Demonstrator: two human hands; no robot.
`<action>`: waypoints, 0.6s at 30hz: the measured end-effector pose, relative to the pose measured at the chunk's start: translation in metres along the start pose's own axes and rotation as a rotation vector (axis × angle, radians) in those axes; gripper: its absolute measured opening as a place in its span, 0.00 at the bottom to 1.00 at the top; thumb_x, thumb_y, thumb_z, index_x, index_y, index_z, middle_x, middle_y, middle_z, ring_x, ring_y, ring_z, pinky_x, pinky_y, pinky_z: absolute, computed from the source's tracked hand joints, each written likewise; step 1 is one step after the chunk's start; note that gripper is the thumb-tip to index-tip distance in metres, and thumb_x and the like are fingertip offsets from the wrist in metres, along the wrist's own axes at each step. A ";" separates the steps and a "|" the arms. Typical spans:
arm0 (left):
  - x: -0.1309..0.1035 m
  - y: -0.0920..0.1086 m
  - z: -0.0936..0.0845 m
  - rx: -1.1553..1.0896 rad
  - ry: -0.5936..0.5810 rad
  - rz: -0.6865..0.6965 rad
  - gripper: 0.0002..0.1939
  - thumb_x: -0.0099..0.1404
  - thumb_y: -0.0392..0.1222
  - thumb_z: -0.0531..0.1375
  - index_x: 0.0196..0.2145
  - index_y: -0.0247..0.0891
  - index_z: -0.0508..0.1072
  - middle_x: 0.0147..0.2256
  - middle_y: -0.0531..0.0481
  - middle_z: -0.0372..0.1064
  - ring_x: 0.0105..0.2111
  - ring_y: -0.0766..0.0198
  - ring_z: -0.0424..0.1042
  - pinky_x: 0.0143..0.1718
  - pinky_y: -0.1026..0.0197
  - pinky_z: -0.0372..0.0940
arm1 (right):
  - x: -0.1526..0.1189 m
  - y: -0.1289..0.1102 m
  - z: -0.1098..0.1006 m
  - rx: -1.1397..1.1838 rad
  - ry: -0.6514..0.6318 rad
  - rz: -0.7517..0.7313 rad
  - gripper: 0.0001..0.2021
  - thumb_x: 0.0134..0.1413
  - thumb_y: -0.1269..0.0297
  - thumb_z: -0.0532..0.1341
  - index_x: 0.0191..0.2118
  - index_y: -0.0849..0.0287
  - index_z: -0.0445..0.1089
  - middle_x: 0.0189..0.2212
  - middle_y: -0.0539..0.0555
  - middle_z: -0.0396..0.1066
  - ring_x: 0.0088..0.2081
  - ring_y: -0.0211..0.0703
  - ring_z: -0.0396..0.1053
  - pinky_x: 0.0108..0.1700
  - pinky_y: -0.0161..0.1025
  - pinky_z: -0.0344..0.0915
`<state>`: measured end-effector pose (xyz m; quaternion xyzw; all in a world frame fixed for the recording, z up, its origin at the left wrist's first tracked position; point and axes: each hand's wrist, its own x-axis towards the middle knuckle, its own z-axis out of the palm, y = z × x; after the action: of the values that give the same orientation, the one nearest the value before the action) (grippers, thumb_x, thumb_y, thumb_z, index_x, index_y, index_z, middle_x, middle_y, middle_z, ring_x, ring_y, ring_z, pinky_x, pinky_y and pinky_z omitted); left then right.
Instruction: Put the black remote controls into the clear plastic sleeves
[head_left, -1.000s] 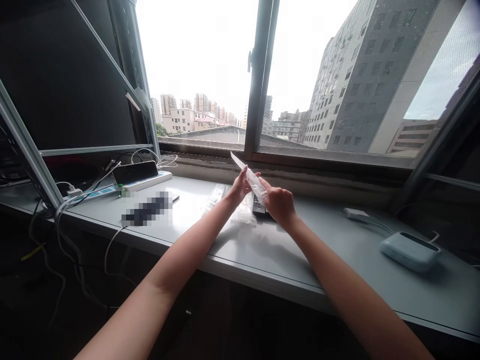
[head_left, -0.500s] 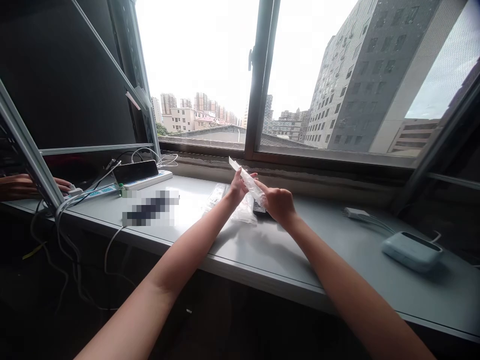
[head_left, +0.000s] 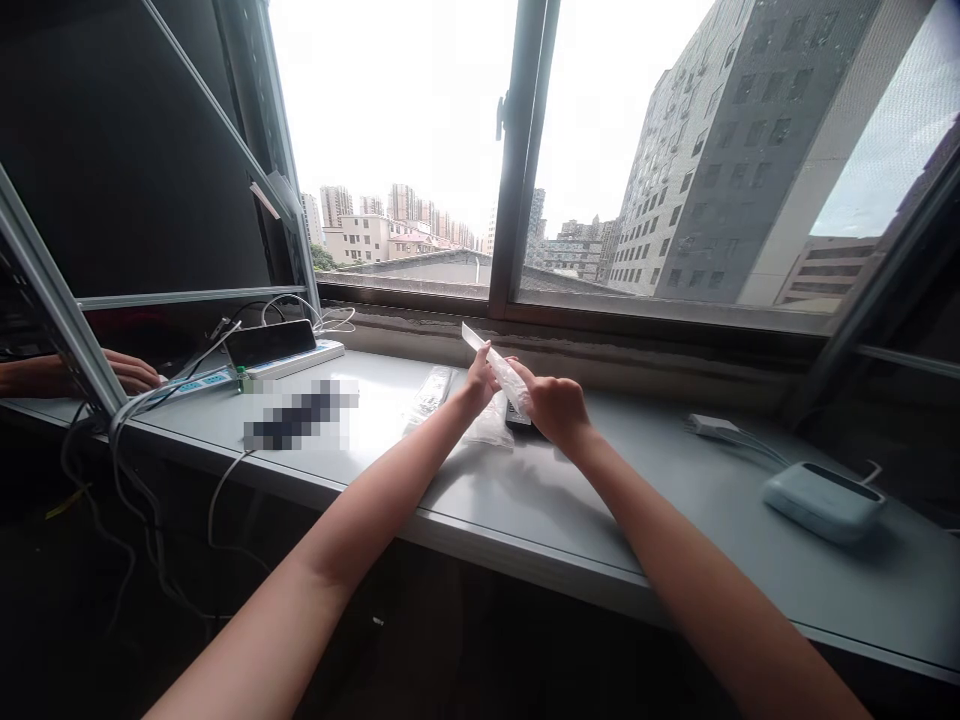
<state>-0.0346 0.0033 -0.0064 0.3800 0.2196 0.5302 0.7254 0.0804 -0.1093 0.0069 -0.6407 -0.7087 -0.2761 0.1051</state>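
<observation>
Daylight from the wide window (head_left: 405, 120) spreads over a grey desk (head_left: 675, 450), leaving a bright patch of glare on its left half. Above the middle of the desk, toward the far side, a whitish plastic wrapper (head_left: 511, 383) is held up at a slant, its tip pointing far and left. The left hand (head_left: 478, 385) pinches it near its upper part with the thumb on top; the right hand (head_left: 559, 408) is curled round its near right end, fingertips hidden. Whether anything is inside cannot be told. Thin, slick film like this could slide out from under the left thumb if the right hand pulled hard, and a sharp twist might tear it; anything within could then drop onto the dark keyed device (head_left: 517, 415) just below, which the right hand partly covers. The clear plastic bag (head_left: 489, 428) beside that device and another bag (head_left: 431, 395) to the left lie close enough to be snagged by a lowered wrist, and the glare makes their edges easy to misjudge. At far left, another person's hand (head_left: 131, 372) rests among white cables (head_left: 142, 410); a tug there could shift the power strip (head_left: 328, 351) and the phone (head_left: 270, 345) by it.
</observation>
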 end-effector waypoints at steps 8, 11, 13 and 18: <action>0.017 0.002 -0.023 -0.051 0.135 -0.031 0.28 0.72 0.57 0.50 0.48 0.27 0.74 0.27 0.42 0.74 0.29 0.56 0.75 0.34 0.60 0.69 | 0.000 0.002 0.000 -0.040 -0.072 -0.137 0.32 0.70 0.59 0.50 0.74 0.57 0.39 0.35 0.58 0.79 0.35 0.47 0.76 0.34 0.37 0.57; 0.019 0.012 -0.038 -0.100 0.267 0.003 0.29 0.73 0.59 0.48 0.51 0.29 0.71 0.27 0.44 0.73 0.26 0.60 0.73 0.34 0.60 0.69 | 0.001 0.006 0.002 -0.020 -0.095 -0.159 0.31 0.70 0.53 0.50 0.73 0.55 0.44 0.36 0.57 0.79 0.37 0.47 0.76 0.34 0.37 0.57; 0.017 0.020 -0.043 -0.163 0.334 0.096 0.26 0.73 0.58 0.49 0.55 0.34 0.66 0.29 0.47 0.73 0.25 0.63 0.72 0.34 0.61 0.69 | 0.002 0.009 0.003 0.025 -0.108 -0.128 0.30 0.70 0.54 0.50 0.72 0.55 0.46 0.37 0.56 0.79 0.39 0.47 0.76 0.35 0.37 0.57; 0.012 0.029 -0.044 -0.231 0.352 0.197 0.24 0.73 0.56 0.50 0.62 0.49 0.56 0.33 0.52 0.72 0.26 0.66 0.71 0.36 0.63 0.69 | 0.004 0.017 0.013 0.112 -0.208 0.158 0.26 0.68 0.59 0.52 0.68 0.58 0.56 0.53 0.63 0.73 0.51 0.50 0.72 0.42 0.38 0.61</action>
<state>-0.0798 0.0330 -0.0096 0.2158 0.2424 0.6782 0.6593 0.0989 -0.0984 0.0031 -0.7129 -0.6773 -0.1592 0.0881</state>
